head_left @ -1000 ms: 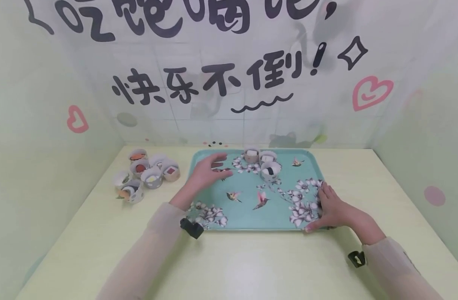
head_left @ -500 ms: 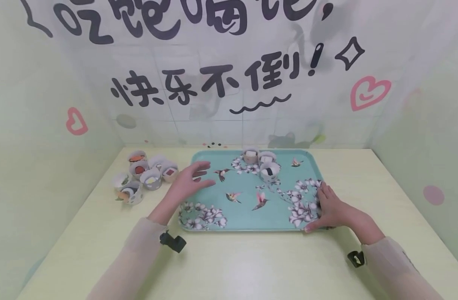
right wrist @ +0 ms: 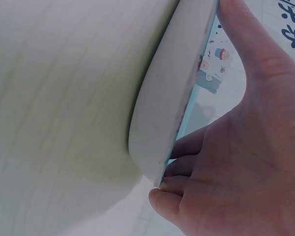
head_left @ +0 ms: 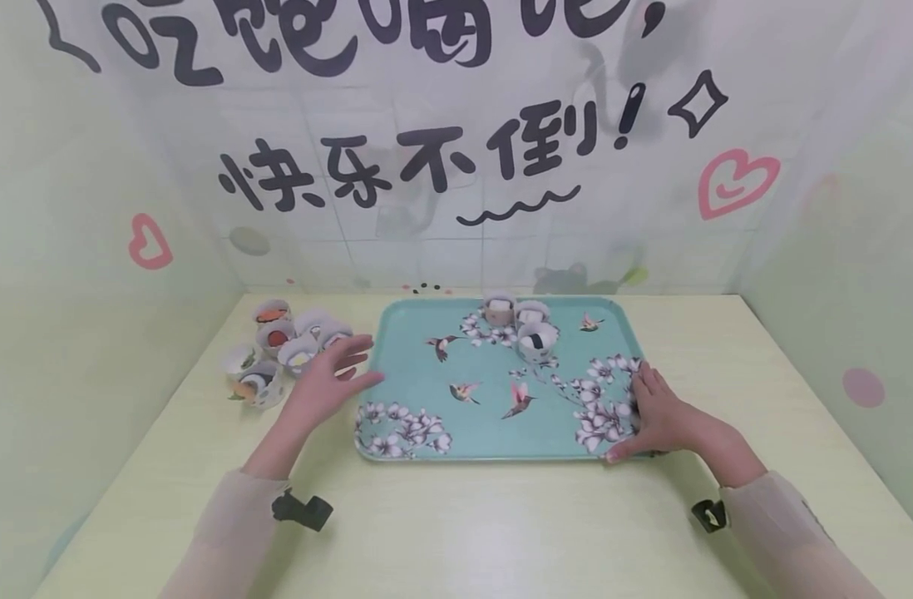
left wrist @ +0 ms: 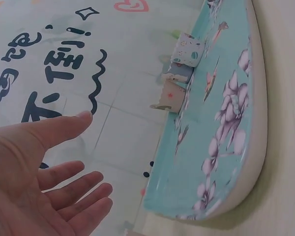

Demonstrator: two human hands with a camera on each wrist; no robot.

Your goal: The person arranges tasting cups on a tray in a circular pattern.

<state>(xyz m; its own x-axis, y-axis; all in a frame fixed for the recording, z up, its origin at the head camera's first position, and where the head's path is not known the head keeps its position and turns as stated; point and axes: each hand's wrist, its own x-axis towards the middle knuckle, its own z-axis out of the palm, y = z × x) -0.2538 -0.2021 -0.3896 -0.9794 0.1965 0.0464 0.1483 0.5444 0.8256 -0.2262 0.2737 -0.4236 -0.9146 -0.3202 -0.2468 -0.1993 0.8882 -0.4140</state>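
- A pale, smooth sheet spans the back, printed with rounded black characters and pink hearts.
- The tabletop below is a light wood-grain surface.
- The tray lies flat on it between the two hands; it is a rounded rectangle, glossy turquoise inside with white blossoms and birds, its outer side plain off-white.
- The right hand touches the tray's near right corner, fingers spread along the rim and thumb at the front edge.
- The left hand hangs between the tray's left side and a cluster of cups, holding nothing, fingers relaxed and thumb held apart.
- The clustered cups sit just beyond that hand, paper-like, round, with wavy rims; whether it touches them cannot be told.
- Three similar cups stand close together at the tray's far side.
- Small fillings show inside, orange, red and white.
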